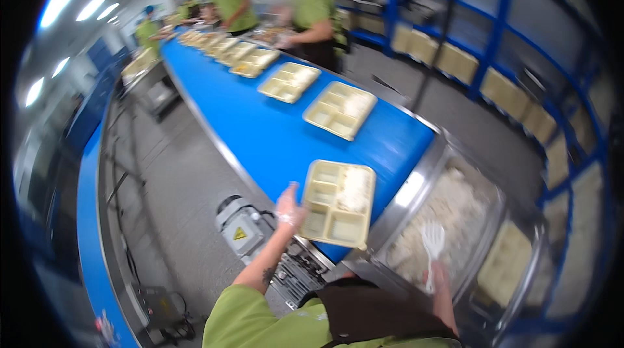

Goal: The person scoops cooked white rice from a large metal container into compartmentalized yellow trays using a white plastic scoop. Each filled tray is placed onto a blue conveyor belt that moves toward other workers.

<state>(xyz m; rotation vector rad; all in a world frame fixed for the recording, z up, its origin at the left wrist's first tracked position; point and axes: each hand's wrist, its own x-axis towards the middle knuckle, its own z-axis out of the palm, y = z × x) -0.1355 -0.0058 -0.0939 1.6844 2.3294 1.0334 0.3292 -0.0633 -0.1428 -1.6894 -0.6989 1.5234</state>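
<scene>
At the near end of the blue belt, my left hand (290,210), in a clear glove, grips the left edge of a cream compartment tray (330,202). White rice (354,188) fills the tray's long right compartment; the other compartments show no food. My right hand (439,278) is closed around the handle of a white slotted rice spatula (433,239). The spatula's head is over a deep metal pan (499,208) of rice (458,198), to the right of the belt's end. I cannot tell whether its head touches the rice.
A line of similar trays, including a near tray (340,110), runs away along the blue conveyor belt (227,114). Co-workers in green shirts (318,6) stand along its far right side. A motor (244,227) juts out at left. Blue shelving (497,29) with stacked trays stands right.
</scene>
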